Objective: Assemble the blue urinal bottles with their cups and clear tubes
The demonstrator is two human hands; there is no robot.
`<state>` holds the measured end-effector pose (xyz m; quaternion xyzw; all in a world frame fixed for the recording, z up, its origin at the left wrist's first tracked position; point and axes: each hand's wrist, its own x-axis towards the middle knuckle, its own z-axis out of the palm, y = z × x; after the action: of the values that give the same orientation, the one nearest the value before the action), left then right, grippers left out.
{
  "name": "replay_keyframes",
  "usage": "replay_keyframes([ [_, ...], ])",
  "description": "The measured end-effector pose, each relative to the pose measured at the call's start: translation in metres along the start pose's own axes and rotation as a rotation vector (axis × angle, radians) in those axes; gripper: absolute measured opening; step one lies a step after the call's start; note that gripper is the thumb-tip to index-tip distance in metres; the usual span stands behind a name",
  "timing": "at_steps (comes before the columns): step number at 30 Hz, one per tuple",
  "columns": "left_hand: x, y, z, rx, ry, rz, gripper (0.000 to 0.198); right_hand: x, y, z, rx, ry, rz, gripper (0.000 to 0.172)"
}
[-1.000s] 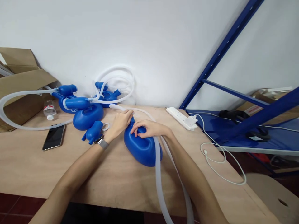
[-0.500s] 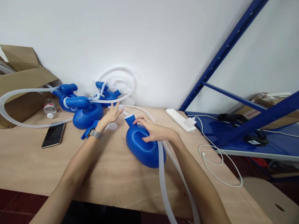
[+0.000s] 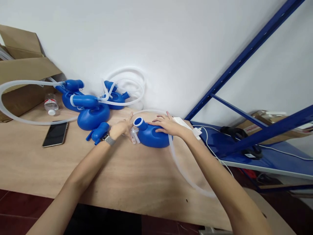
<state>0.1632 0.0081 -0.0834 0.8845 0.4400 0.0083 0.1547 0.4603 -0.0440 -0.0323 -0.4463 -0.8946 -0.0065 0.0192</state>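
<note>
A blue plastic container [image 3: 151, 138] lies on the wooden table [image 3: 137, 182] near the wall, its open white-rimmed neck [image 3: 140, 122] pointing left. My right hand [image 3: 166, 125] rests flat on top of it with the fingers spread. My left hand [image 3: 121, 129], with a watch on the wrist, is just left of the neck, fingertips closed on a small white cap piece [image 3: 134, 135]. A translucent hose [image 3: 186, 173] runs from the container's right side toward the table's front edge.
Three more blue containers [image 3: 93, 117] with coiled translucent hoses [image 3: 127, 81] sit at the back left. A phone [image 3: 55, 133], a water bottle [image 3: 50, 106] and a cardboard box [image 3: 24, 81] are further left. A white power strip [image 3: 188, 125] and a blue rack [image 3: 244, 140] are on the right.
The container has slid away toward the wall and lies flatter. My right hand went from its handle to its top. My left hand came back from the far containers to the neck.
</note>
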Motion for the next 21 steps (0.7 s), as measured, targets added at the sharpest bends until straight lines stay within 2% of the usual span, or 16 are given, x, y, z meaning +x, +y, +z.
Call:
replay_keyframes([
  [1, -0.004, 0.004, -0.006, 0.046, -0.066, -0.076, 0.149, 0.003, 0.000, 0.003, -0.059, 0.035, 0.011, 0.059],
  [2, -0.010, 0.006, -0.013, 0.085, -0.080, -0.132, 0.152, 0.005, -0.001, 0.006, -0.109, 0.071, 0.021, 0.060],
  [4, -0.024, 0.006, -0.030, 0.143, -0.025, -0.152, 0.146, 0.008, -0.006, 0.012, -0.169, 0.137, 0.054, 0.058],
  [6, -0.037, 0.003, -0.047, 0.149, 0.119, -0.048, 0.113, 0.010, -0.017, 0.018, -0.176, 0.172, 0.110, 0.058],
  [8, -0.045, 0.001, -0.058, 0.088, 0.251, 0.122, 0.061, 0.012, -0.030, 0.024, -0.160, 0.194, 0.181, 0.062],
  [9, -0.046, 0.001, -0.060, 0.039, 0.284, 0.203, 0.040, 0.013, -0.037, 0.027, -0.151, 0.212, 0.212, 0.065],
  [10, -0.045, 0.002, -0.060, -0.015, 0.297, 0.271, 0.030, 0.014, -0.044, 0.029, -0.137, 0.234, 0.238, 0.067],
  [13, -0.035, 0.008, -0.050, -0.124, 0.301, 0.371, 0.026, 0.021, -0.063, 0.034, -0.015, 0.255, 0.271, 0.074],
  [17, -0.019, 0.016, -0.032, -0.123, 0.385, 0.397, 0.023, 0.034, -0.076, 0.045, 0.196, 0.216, 0.261, 0.084],
  [18, -0.017, 0.017, -0.030, -0.110, 0.397, 0.407, 0.023, 0.038, -0.077, 0.049, 0.209, 0.247, 0.252, 0.079],
  [21, -0.017, 0.020, -0.028, -0.087, 0.393, 0.443, 0.023, 0.046, -0.079, 0.063, 0.159, 0.390, 0.227, 0.049],
])
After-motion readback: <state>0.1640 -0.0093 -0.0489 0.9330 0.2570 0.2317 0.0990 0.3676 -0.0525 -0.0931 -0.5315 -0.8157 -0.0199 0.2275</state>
